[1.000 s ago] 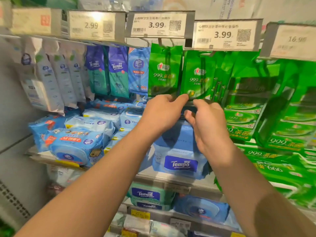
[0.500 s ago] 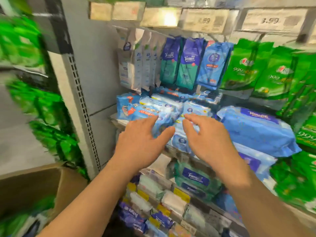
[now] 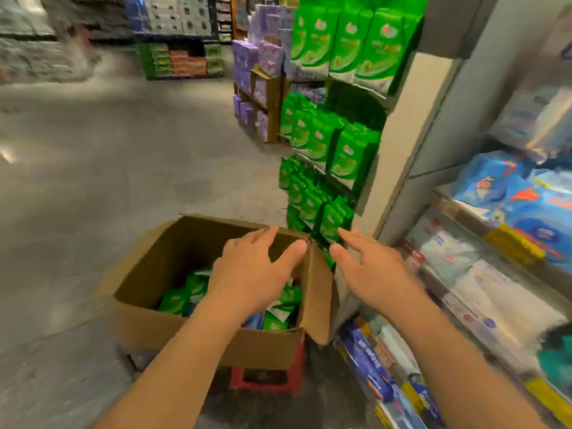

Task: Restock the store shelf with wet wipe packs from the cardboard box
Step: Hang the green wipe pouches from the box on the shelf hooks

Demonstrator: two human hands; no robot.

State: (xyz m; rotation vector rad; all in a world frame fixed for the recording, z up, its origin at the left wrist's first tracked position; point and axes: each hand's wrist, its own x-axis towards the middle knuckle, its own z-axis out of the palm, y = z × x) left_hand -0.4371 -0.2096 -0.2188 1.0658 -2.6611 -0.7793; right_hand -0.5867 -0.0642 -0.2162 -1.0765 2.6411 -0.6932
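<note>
Shelf (image 3: 483, 224) is standing at right, its tiers carrying blue and white packs; a side rack (image 3: 325, 156) of hanging green packs is facing the aisle floor (image 3: 93, 165). View is blurring at the edges, so labels are unreadable.

Box (image 3: 192, 329) is sitting open on a red stool (image 3: 266, 379), just beside the shelf's end. Its right flap is standing up near the shelf post. Green packs (image 3: 185, 297) are lying loose inside, with a blue one among them near the front wall; the stock is covering only the bottom, so the box is looking well depleted.

Left hand (image 3: 250, 274) is hovering over the box mouth, fingers spread and nearly straight, gripping nothing. Right hand (image 3: 368, 270) is hovering past the raised flap, between box and shelf, likewise spread and empty.

Step in hand, as judged: the reach for a fresh load, with no pack taken yet.

Next move is calling for both hands dropping into the box, the right one clearing the flap first, then closing on several packs together. The packs are looking soft and slippery, so a firm squeeze from both sides is seeming wise before lifting towards the shelf.
</note>
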